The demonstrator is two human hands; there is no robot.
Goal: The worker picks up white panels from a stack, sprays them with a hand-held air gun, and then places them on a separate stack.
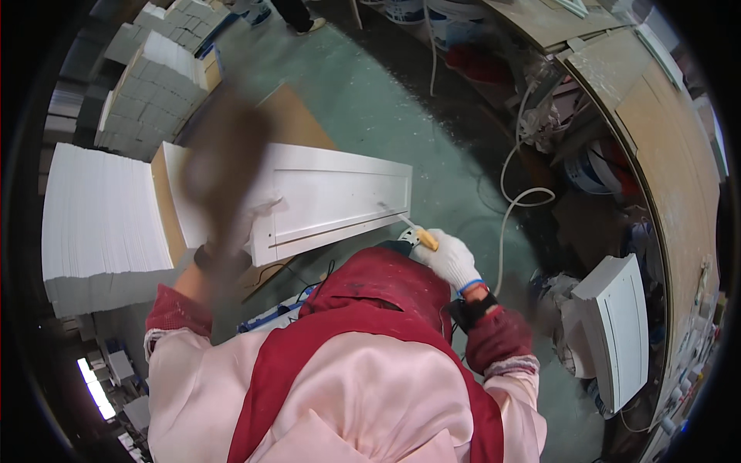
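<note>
As we look down past the red apron (370,285), a long white framed panel (340,197) lies directly before the body, recessed face up, running from left to right. We note the right hand (448,258), in a white knitted glove, its fingers closed around a yellow-handled tool (427,240); the slim, pale tip points at the panel's near edge by the right end, presumably so gripped for fine control there. We find the left hand (242,233) by the panel's left end, largely hidden by a brown blur (231,162); we cannot tell how far its fingers are open or whether they hold anything, though its position would suit steadying. Beyond that end we see a tall stack of white boards (100,216), perhaps kept close yet off the working face. A brown sheet (301,123) shows past the panel's far side, possibly guarding it from the green floor (363,116).
</note>
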